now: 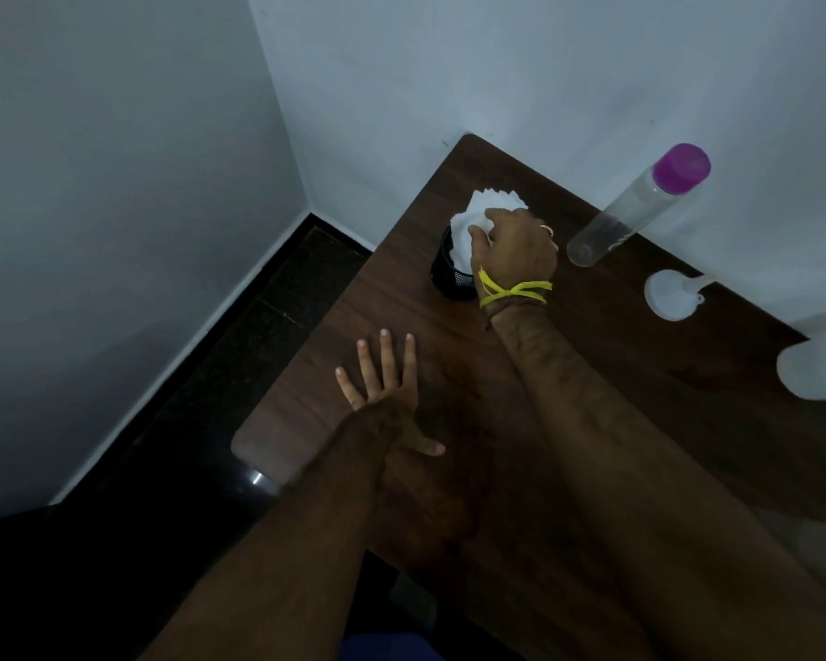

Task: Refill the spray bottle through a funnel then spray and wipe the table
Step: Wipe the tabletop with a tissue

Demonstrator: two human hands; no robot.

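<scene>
Left hand (387,388) lies flat; right hand (511,245) pinches upright tissues (489,207).

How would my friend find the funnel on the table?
Look at the brown table along its wall side. Just nearer than the tall clear bottle with a purple cap lies the funnel: small, white, on its side, round mouth and short spout.

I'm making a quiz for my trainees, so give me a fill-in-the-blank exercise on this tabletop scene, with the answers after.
1. The right hand pinches white tissues that stand in a black mesh ____.
2. The clear bottle has a ____ cap.
3. The left hand rests with fingers spread on the wooden ____.
4. The white funnel lies between the clear bottle and a white object at the ____ edge of the view.

Answers: holder; purple; table; right
</scene>
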